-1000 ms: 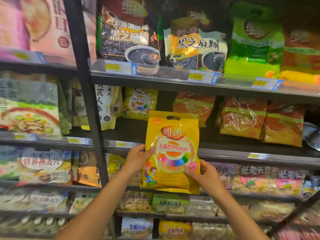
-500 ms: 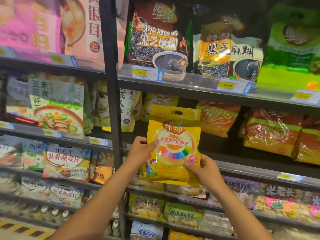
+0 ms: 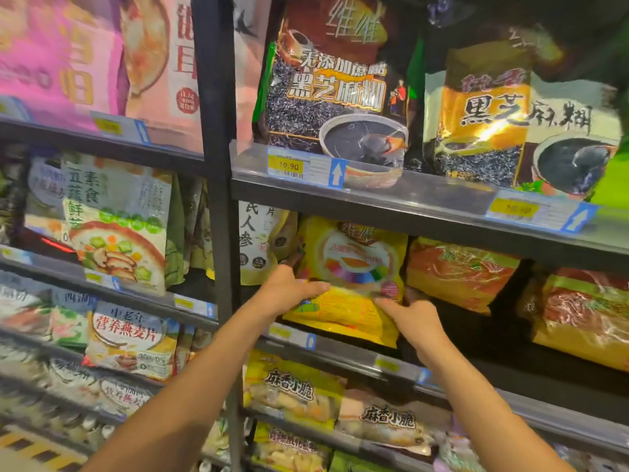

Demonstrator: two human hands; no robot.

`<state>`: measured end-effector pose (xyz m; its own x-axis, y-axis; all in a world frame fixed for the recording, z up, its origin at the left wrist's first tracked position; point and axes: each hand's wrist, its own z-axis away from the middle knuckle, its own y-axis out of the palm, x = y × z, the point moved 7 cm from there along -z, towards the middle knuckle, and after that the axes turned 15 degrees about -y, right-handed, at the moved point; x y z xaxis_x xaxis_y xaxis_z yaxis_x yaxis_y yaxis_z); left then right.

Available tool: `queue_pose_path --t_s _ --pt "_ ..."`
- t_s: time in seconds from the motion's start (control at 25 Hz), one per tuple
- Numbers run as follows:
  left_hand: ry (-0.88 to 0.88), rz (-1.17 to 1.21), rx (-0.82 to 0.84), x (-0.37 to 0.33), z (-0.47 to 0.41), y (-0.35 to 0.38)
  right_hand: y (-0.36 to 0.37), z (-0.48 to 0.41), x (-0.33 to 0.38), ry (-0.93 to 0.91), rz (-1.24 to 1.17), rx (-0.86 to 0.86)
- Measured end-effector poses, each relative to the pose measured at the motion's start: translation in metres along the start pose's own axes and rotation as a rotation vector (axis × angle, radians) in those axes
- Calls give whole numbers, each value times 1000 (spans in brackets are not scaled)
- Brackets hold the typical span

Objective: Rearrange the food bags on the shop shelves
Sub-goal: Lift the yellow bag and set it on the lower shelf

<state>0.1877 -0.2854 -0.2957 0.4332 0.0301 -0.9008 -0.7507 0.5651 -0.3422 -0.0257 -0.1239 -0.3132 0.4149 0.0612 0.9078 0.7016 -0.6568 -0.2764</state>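
The yellow food bag [image 3: 354, 267], held clear of the shelves a second ago, now sits at the middle shelf's [image 3: 343, 350] front edge, with the left hand [image 3: 289, 291] and right hand [image 3: 412, 318] gripping its lower sides, so placement looks nearly done.

Of the yellow bag [image 3: 354, 267], the top is hidden behind the shelf edge [image 3: 408, 218] above it; the price tag [image 3: 514, 210] up-right of it is blurred unreadable.

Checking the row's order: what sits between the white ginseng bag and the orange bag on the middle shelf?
In the head view, the yellow bag, held by the left hand and right hand, is there.
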Motion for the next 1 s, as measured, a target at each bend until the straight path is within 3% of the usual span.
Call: queue_pose_path --t_s 0.2,0.32,0.44,0.72,1.0 --pt "-216 -294 -32 11 -42 -2 19 -53 -3 -64 84 141" --pt "-37 -367 -13 3 -63 7 26 -70 -21 -81 32 179" --pt "8 -436 -107 3 -78 8 37 -80 -33 -77 13 217" --pt "96 -279 -308 3 -109 -5 63 -121 -60 -77 65 219" --pt "15 -313 -324 4 -136 -1 70 -137 -87 -35 125 188"
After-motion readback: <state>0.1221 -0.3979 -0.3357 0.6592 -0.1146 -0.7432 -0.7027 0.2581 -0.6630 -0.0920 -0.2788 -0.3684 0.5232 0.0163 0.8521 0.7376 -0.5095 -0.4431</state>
